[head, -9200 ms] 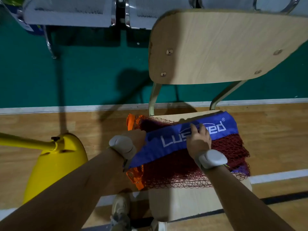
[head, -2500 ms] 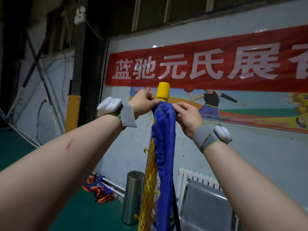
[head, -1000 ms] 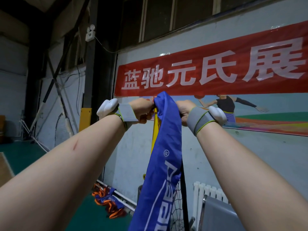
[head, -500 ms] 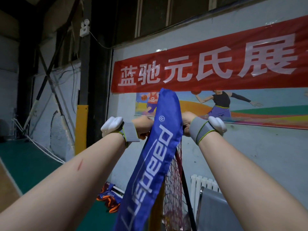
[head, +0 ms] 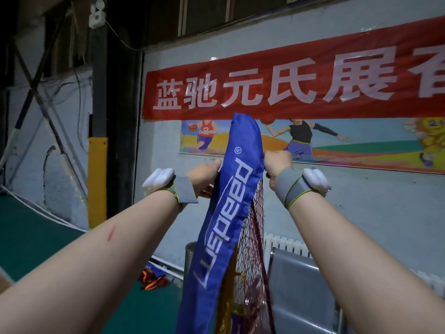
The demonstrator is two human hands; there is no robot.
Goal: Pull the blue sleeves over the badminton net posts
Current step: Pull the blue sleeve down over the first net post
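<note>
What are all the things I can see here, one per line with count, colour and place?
blue sleeve: one, blue with white lettering, centre, held up
net: one, dark red mesh, beside the sleeve
banner: one, red with white characters, on the wall
mural: one, multicoloured, under the banner
radiator: one, white, low on the wall
bin: one, metal, behind the sleeve
left hand: gripping the sleeve's left edge
right hand: gripping its right edge
</note>
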